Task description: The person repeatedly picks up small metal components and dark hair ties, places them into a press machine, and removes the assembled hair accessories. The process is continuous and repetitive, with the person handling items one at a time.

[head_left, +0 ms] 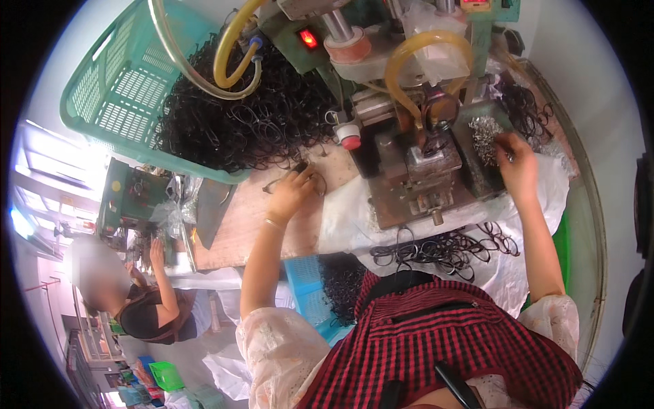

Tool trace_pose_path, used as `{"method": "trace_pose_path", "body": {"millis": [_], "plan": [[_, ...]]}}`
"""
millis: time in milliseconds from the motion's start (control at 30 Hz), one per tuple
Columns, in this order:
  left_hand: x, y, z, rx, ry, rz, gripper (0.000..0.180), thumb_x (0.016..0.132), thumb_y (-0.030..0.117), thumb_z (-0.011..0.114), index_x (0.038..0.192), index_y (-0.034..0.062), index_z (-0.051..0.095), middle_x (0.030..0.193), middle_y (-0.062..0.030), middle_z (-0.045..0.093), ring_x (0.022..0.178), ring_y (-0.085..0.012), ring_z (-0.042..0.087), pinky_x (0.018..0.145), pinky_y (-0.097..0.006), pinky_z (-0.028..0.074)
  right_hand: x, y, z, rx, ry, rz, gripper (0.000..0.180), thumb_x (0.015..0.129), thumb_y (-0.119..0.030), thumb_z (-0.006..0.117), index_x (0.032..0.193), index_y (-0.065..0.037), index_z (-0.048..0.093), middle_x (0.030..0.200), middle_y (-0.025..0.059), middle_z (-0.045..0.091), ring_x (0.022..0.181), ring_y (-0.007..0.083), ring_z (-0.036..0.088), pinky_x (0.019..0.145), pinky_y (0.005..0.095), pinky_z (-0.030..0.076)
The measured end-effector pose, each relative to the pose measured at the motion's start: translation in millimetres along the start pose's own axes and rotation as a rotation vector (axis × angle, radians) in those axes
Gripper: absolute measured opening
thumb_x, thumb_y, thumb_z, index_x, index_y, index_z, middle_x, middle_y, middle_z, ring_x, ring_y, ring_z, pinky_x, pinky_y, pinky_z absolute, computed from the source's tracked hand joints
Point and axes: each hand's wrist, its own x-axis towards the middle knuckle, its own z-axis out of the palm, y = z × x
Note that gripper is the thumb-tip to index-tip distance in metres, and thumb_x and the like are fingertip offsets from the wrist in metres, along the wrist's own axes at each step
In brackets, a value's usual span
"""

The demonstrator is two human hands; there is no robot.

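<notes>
My left hand [293,195] is over the wooden bench, its fingers closed around a thin black looped piece [321,181] whose ends stick out on both sides. At the machine's right side, the fingertips of my right hand [518,169] pinch together at the edge of a heap of small silver metal parts [484,138]. A tiny bit of metal shows at those fingertips. Between my hands stands a green press machine [402,174] with a metal fixture block [433,163] under its head.
A large teal basket [116,88] spills a mound of black looped pieces [238,102] onto the bench. More black loops [443,247] lie on white sheeting at the front edge. Yellow hoses [395,75] hang around the press. A co-worker [153,313] is at the left.
</notes>
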Motion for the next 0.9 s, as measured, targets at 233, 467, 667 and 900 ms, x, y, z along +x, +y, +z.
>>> {"method": "trace_pose_path", "body": {"millis": [233,467,667,900], "plan": [[38.0,94.1,-13.6,-1.098,0.834,-0.689,0.008,0.096,-0.001,0.054,0.104,-0.0019,0.055,0.097,-0.0090,0.063,0.086,-0.0166,0.064,0.079,-0.029,0.055,-28.9,-22.7,-45.4,0.347,0.032,0.285,0.011,0.085,-0.003,0.066,0.095,-0.002,0.070,0.090,0.0072,0.069,0.084,0.0165,0.064,0.078,0.0267,0.049],[71.6,116.9,-12.4,-1.206,0.852,-0.814,0.008,0.096,0.005,0.054,0.103,0.0015,0.052,0.095,-0.0062,0.059,0.078,-0.0132,0.061,0.067,-0.025,0.054,23.8,-113.8,6.1,0.374,0.029,-0.225,0.015,0.077,-0.004,0.071,0.092,-0.008,0.075,0.080,0.0098,0.068,0.089,0.0249,0.063,0.081,0.0318,0.050],[70.4,136.7,-46.9,-0.900,0.918,-0.766,0.007,0.095,0.004,0.054,0.100,0.0000,0.053,0.089,-0.0092,0.060,0.072,-0.0161,0.061,0.069,-0.029,0.053,4.9,-126.1,38.1,0.695,0.053,0.039,0.024,0.078,-0.002,0.069,0.102,-0.004,0.073,0.087,0.0077,0.068,0.101,0.0232,0.059,0.087,0.0334,0.048],[134.1,149.0,-166.3,-1.045,0.950,-0.198,0.019,0.096,0.012,0.059,0.106,-0.0020,0.051,0.093,-0.0170,0.064,0.075,-0.0207,0.062,0.068,-0.032,0.054,12.7,-146.9,21.6,1.070,-0.259,0.245,0.043,0.082,0.003,0.067,0.124,0.002,0.056,0.089,0.0058,0.068,0.086,0.0096,0.063,0.080,0.0236,0.049]]}}
